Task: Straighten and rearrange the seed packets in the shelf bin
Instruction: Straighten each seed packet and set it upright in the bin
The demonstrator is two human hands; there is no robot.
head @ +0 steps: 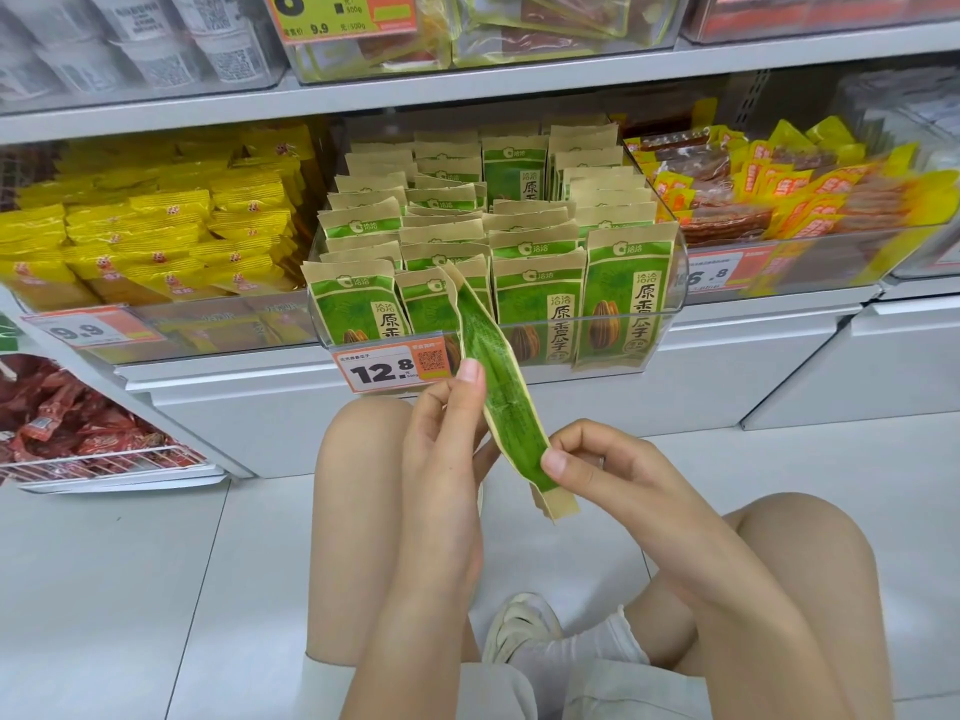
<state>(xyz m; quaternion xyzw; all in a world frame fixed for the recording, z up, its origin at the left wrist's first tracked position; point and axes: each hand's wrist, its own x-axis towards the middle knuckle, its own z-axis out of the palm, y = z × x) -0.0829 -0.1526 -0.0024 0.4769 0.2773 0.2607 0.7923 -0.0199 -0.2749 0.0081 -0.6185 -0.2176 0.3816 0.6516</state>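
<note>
From the head view, you hold one green seed packet [501, 402] edge-on in front of the shelf bin [498, 324], so only its narrow side and some fine print show — its face is turned away and cannot be read. Your left hand [447, 439] lies along the packet's left side, fingers fairly straight, with one fingertip pressed near the middle of the packet. Your right hand [597, 465] pinches the packet near its lower brown seal, thumb on top, the other fingers curled behind and partly hidden. The packet's top end overlaps the bin's clear front wall, so you cannot tell whether it touches the packets inside.

In the bin, rows of matching green and brown packets [540, 304] stand upright; the back rows show only their top seals. The price tag [389, 367] reading 12.8 sits on the bin's front, partly covered by your left fingers. Yellow packets [156, 241] fill the bin to the left, orange ones [789, 194] the bin to the right — blurred, their print unreadable. Your knees and one shoe [522, 626] show below, above the white floor.
</note>
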